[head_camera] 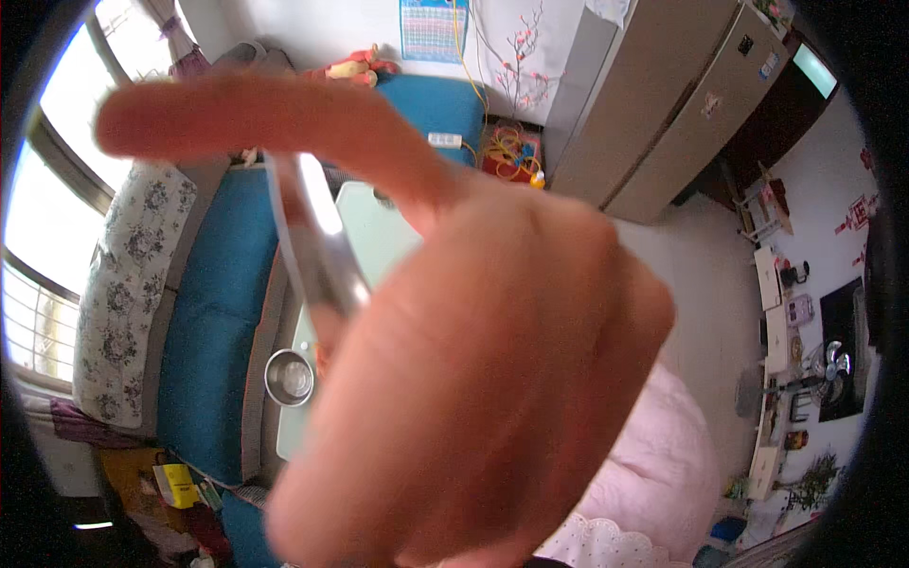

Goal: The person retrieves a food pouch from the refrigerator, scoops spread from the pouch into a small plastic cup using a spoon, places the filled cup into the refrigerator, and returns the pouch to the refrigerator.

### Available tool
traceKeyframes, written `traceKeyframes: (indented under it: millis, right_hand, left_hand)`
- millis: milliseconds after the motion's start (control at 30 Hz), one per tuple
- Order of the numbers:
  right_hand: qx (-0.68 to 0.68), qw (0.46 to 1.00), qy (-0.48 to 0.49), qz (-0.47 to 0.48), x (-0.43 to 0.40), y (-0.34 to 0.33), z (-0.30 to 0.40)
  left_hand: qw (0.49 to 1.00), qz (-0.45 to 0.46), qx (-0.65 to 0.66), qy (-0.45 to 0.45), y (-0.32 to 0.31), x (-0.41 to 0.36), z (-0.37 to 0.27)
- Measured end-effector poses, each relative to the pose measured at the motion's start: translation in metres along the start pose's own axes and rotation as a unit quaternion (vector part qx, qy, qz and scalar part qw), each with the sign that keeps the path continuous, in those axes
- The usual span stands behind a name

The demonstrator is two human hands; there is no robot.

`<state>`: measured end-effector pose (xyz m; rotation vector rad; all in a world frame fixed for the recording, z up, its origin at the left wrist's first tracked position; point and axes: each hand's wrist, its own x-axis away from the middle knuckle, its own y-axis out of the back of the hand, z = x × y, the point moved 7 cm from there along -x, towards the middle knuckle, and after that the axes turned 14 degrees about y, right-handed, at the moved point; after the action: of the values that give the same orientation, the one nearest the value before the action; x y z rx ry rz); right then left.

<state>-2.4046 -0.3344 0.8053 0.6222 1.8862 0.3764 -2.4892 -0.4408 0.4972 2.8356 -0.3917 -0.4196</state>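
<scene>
One hand fills the middle of the head view, blurred and very close to the camera; it appears to be my right hand (483, 355). A single digit stretches to the upper left, while the rest of the hand looks curled. Behind it slants a blurred strip of shiny metal (330, 234), perhaps a blade; whether the hand grips it is hidden. A steel bowl (289, 378) rests on the pale green tabletop (366, 224), left of the hand. A small orange thing (321, 361) shows partly beside the bowl. My left hand is not recognisable in view.
A sofa with blue cushions (213, 319) runs along the left under windows. A refrigerator (653, 99) stands at the back right. A power strip (445, 140) lies on a blue seat, with yellow cable nearby. Pink fabric (660, 454) with a scalloped edge bulges at lower right.
</scene>
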Motion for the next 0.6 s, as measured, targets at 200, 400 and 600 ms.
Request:
traceKeyframes:
  millis: [200,400,600]
  right_hand:
    - [-0.081,0.995,-0.001,0.063,-0.011,-0.002,-0.011]
    - [-0.131,0.986,-0.002,0.105,-0.020,-0.009,-0.003]
    - [-0.151,0.981,-0.027,0.118,-0.021,-0.011,-0.001]
  left_hand:
    - [0.986,-0.057,-0.121,-0.100,0.001,-0.016,-0.020]
    - [0.975,0.136,0.166,0.054,-0.046,-0.011,0.007]
    - [0.969,0.212,0.122,-0.043,-0.091,-0.001,-0.039]
